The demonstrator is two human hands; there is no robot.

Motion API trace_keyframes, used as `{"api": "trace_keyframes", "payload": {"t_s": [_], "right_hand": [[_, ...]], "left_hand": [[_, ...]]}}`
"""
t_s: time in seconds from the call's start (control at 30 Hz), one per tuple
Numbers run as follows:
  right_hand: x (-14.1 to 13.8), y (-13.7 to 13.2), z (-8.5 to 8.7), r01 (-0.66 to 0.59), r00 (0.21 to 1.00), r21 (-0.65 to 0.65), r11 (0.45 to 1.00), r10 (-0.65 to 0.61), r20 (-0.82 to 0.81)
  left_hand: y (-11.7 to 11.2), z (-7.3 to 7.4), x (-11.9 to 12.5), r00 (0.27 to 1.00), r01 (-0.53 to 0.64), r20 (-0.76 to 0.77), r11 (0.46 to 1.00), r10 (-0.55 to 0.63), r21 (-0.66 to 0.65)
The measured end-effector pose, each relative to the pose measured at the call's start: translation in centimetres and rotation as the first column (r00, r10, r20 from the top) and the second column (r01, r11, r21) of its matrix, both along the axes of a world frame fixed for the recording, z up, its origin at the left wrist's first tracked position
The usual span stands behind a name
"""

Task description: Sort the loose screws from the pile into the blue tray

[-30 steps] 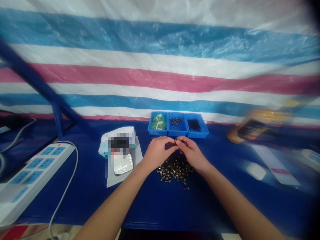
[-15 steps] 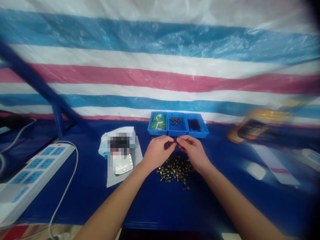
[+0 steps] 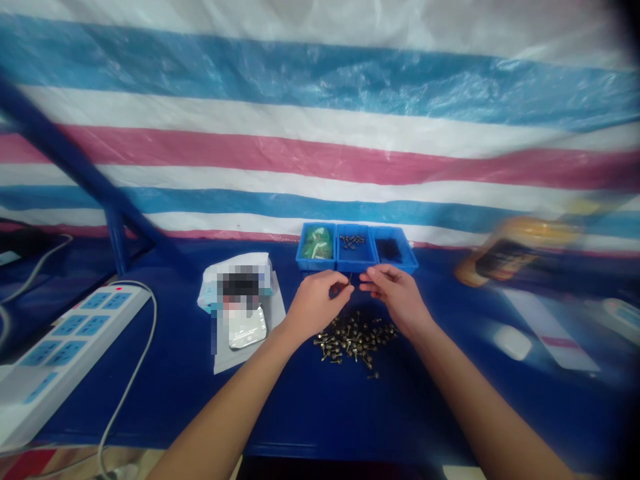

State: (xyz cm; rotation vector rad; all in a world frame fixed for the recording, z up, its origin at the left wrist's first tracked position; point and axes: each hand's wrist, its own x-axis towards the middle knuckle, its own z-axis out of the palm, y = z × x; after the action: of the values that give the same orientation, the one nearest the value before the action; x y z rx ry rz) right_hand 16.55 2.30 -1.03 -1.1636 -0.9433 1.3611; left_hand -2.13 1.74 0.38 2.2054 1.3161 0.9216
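the small screws (image 3: 356, 340) before the tray look like dull brassy metal; the tray (image 3: 316, 265) is smooth, glossy blue plastic. behind it hangs crinkled, shiny plastic sheeting (image 3: 320, 160); left of it sits a smooth white plastic power strip (image 3: 65, 353).

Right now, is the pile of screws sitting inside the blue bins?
No, the pile of screws lies loose on the blue table, in front of the blue bins.

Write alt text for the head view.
The left hand and right hand hover over a loose pile of small brass-coloured screws on a blue bench, a thin screw between them. Three joined blue bins stand behind.
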Motion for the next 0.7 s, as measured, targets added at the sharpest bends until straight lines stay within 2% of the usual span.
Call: {"api": "trace_keyframes", "payload": {"t_s": [0.17, 0.3, 0.37, 0.43, 0.53, 0.63, 0.7], "right_hand": [[0.7, 0.6, 0.0, 0.121, 0.993, -0.023, 0.992, -0.121, 0.008], [1.8, 1.4, -0.5, 0.289, 0.957, 0.038, 0.957, -0.288, -0.029], [2.4, 1.6, -0.6, 0.307, 0.951, 0.080, 0.948, -0.308, -0.001], [2.6, 1.6, -0.5, 0.241, 0.964, 0.115, 0.964, -0.252, 0.089], [2.2, 1.0, -0.1, -0.036, 0.965, 0.160, 0.987, -0.007, 0.261], [1.5, 0.3, 0.3, -0.318, 0.891, 0.182, 0.931, 0.227, 0.394], [1.2, 0.0, 0.3, -0.398, 0.836, 0.187, 0.898, 0.271, 0.477]], "left_hand": [[0.0, 0.0, 0.0, 1.000, 0.012, -0.009, 1.000, -0.012, -0.007], [-0.1, -0.1, 0.0, 1.000, 0.013, -0.009, 1.000, -0.013, -0.011], [-0.1, -0.1, 0.0, 1.000, 0.017, -0.011, 1.000, -0.017, -0.012], [-0.1, -0.2, 0.0, 0.999, 0.025, -0.020, 1.000, -0.025, -0.013], [-0.1, -0.2, 0.0, 0.997, 0.044, -0.055, 0.999, -0.044, -0.011], [-0.2, -0.2, 0.0, 0.991, 0.070, -0.110, 0.997, -0.072, -0.017], [-0.3, -0.2, 0.0, 0.985, 0.088, -0.146, 0.996, -0.090, -0.020]]}}
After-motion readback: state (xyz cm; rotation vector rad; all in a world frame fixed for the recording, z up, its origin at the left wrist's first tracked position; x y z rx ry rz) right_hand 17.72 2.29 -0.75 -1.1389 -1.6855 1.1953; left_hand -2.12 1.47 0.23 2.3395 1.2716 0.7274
